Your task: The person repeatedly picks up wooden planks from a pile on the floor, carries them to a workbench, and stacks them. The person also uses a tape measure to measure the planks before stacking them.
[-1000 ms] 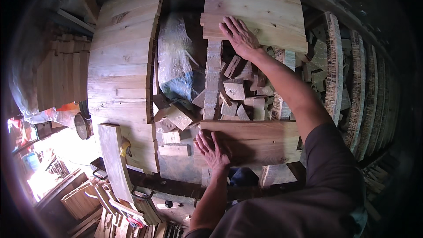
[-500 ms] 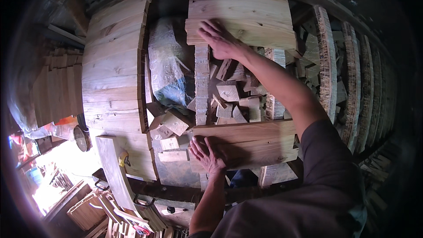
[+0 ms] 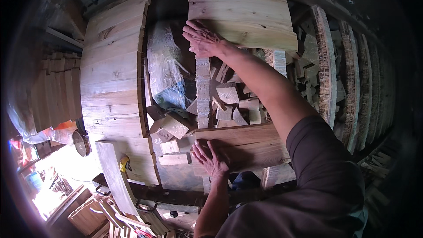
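Note:
My right hand [image 3: 203, 42], fingers stretched out and partly spread, rests against the left end of the far wooden panel [image 3: 240, 6], over its nearest plank. That plank's left end is hidden under the hand. Close to me, my left hand [image 3: 211, 161] lies flat with fingers apart on the left end of the near wooden board [image 3: 246, 143]. My right arm covers the right end of this board. Both pieces lie across upright supports [image 3: 203, 88] with rough, striped edges. Neither hand is closed round anything.
Wood offcuts [image 3: 227, 92] are heaped between the supports, beside a plastic-wrapped bundle [image 3: 169, 66]. A long plank panel [image 3: 112, 70] lies at left. A yellow tape measure [image 3: 125, 164] sits by a narrow board [image 3: 112, 167]. More supports [image 3: 326, 61] stand at right.
My right hand has slid left, from the top of the far panel's nearest plank to its left end. That plank has shifted slightly right. My left hand stays on the near board.

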Tool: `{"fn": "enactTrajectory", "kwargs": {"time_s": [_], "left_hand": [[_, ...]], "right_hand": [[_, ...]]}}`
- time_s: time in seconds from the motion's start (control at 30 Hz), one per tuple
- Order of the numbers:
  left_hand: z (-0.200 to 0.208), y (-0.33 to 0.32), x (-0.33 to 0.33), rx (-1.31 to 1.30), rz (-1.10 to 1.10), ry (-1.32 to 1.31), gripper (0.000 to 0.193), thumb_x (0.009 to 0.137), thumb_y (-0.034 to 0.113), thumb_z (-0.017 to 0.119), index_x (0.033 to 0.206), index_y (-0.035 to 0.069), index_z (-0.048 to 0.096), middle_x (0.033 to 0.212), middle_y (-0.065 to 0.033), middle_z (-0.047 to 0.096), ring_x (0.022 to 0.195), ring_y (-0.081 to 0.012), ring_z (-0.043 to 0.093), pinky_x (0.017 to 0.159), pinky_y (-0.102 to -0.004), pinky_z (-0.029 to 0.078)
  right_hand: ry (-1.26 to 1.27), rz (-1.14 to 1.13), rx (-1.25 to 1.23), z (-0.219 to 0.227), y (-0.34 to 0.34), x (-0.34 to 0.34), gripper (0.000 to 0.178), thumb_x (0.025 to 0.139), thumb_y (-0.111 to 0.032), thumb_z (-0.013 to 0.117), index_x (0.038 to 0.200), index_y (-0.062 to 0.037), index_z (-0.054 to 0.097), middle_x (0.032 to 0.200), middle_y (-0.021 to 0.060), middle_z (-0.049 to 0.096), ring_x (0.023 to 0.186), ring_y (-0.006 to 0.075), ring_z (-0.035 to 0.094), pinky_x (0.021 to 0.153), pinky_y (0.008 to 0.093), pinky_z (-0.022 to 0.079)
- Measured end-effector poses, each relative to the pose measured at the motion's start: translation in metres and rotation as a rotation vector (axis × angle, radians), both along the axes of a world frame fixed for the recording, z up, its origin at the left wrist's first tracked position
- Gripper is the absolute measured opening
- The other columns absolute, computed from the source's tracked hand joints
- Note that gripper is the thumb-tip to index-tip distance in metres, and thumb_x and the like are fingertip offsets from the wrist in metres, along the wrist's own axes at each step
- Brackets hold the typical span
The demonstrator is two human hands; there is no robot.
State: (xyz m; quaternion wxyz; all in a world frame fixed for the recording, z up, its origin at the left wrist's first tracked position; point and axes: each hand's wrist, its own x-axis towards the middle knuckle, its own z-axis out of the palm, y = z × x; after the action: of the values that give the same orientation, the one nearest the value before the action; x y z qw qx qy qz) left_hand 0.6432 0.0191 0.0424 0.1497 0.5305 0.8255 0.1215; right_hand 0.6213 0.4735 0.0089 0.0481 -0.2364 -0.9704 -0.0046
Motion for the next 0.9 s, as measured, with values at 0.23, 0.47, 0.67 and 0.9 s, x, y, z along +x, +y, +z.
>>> {"fn": "enactTrajectory", "kwargs": {"time_s": [0.23,0.47,0.67,0.9], "left_hand": [[-0.003,-0.002,0.002,0.007,0.04,0.013,0.068,0.089,0.034,0.057,0.146,0.004,0.038,0.16,-0.0324,0.014,0.148,-0.0521,0.011,0.12,-0.0646,0.007],[-0.003,0.0,0.002,-0.03,0.04,0.012,0.07,0.088,0.036,0.058,0.147,0.005,0.038,0.161,-0.0314,0.013,0.149,-0.0517,0.01,0.121,-0.0631,0.006],[0.003,0.0,0.001,-0.01,0.049,0.015,0.069,0.087,0.035,0.055,0.146,0.004,0.04,0.161,-0.0306,0.014,0.149,-0.0497,0.01,0.122,-0.0618,0.005],[-0.012,-0.006,0.004,-0.063,0.044,0.135,0.073,0.089,0.042,0.054,0.151,0.007,0.036,0.164,-0.0277,0.012,0.151,-0.0465,0.009,0.123,-0.0579,0.003]], "right_hand": [[0.334,-0.048,-0.045,0.015,-0.04,0.024,0.067,0.088,-0.018,0.065,0.147,0.0034,0.041,0.155,0.0215,0.038,0.146,0.0368,0.032,0.123,0.0487,0.024],[0.349,-0.248,0.074,0.001,-0.041,0.135,0.06,0.079,0.008,0.054,0.137,-0.0079,0.056,0.146,0.0089,0.052,0.139,0.0348,0.043,0.114,0.0486,0.037],[0.314,-0.504,-0.061,0.019,-0.074,0.109,0.056,0.079,0.006,0.056,0.135,-0.0032,0.056,0.145,0.0163,0.051,0.138,0.0396,0.042,0.115,0.0471,0.037],[0.429,-0.46,-0.398,0.057,-0.293,0.124,0.056,0.079,-0.003,0.065,0.134,0.0037,0.054,0.142,0.0266,0.045,0.132,0.0441,0.044,0.11,0.0541,0.037]]}}
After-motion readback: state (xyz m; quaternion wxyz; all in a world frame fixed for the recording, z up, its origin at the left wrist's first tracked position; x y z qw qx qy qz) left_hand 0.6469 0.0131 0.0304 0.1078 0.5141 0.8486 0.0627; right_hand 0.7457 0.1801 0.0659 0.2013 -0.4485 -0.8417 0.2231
